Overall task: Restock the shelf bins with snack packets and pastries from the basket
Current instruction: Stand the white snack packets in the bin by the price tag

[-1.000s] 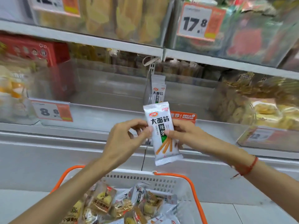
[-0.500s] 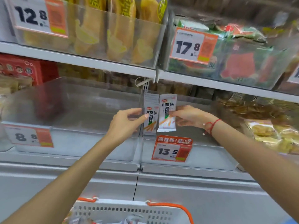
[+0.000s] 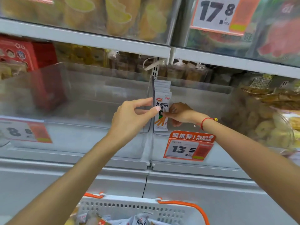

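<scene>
A white snack packet [image 3: 162, 109] with orange sticks printed on it stands upright at the left wall of a clear shelf bin [image 3: 227, 153], in front of a row of like packets [image 3: 162, 88]. My left hand [image 3: 133, 116] pinches its left edge by the divider, thumb on its front. My right hand [image 3: 178, 113] reaches inside the bin and grips the packet's right side with curled fingers. The white basket [image 3: 129, 207] with orange handles sits below, with several packets [image 3: 141, 220] showing in it.
A 13.5 price tag [image 3: 188, 146] hangs on the bin's front. Left of the divider is another clear bin [image 3: 90, 137] with an 8.8 tag [image 3: 24, 131]. Round pastries [image 3: 259, 125] fill the bin to the right. A shelf [image 3: 97, 41] with stocked bins runs overhead.
Both hands carried the packet up from above the basket into the bin and stood it against the row at the left wall. The view has moved closer to the shelf.
</scene>
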Demonstrator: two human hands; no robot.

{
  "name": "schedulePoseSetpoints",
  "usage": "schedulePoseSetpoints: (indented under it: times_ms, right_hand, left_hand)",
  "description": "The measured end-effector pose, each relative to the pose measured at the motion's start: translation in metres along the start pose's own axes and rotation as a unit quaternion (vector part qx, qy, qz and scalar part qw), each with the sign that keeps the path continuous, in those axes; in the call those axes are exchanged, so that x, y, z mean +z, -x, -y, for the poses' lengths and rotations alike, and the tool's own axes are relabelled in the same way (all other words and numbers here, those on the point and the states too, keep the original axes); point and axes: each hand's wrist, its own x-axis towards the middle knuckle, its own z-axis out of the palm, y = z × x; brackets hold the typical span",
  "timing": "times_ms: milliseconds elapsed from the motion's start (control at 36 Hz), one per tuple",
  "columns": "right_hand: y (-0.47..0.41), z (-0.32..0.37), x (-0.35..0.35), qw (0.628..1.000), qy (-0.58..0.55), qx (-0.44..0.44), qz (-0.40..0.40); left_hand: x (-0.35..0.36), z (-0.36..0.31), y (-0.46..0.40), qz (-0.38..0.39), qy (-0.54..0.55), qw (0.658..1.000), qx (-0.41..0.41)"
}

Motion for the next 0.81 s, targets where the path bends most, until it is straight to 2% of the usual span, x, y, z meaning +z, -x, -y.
schedulePoseSetpoints:
  times_ms: [83,250,361,472,556,667,806]
  right_hand:
    - [-0.002,0.002,0.006,0.995,-0.098,0.006,0.037]
    - [0.000,0.001,0.006,0.981,-0.185,0.009,0.057]
    - [0.004,-0.002,-0.001,0.971,-0.216,0.012,0.104]
    - [0.016,-0.005,-0.014,0.971,-0.196,0.010,0.137]
    - [0.028,-0.007,-0.026,0.978,-0.178,0.015,0.108]
    - [0.054,-0.005,-0.042,0.985,-0.168,-0.006,0.029]
    - [0.104,0.016,-0.057,0.977,-0.176,-0.095,-0.069]
  left_hand:
    - [0.001,-0.001,0.000,-0.001,0.000,1.000,-0.003]
    - [0.001,-0.002,0.001,0.000,-0.006,1.000,0.001]
    - [0.001,-0.001,0.001,-0.003,-0.016,1.000,0.007]
    - [0.000,-0.002,0.001,0.003,-0.019,1.000,0.006]
    - [-0.001,-0.002,0.001,0.007,-0.021,1.000,0.006]
    - [0.000,-0.005,0.003,0.003,-0.024,1.000,0.008]
    - [0.001,-0.009,0.008,-0.009,-0.046,0.999,0.011]
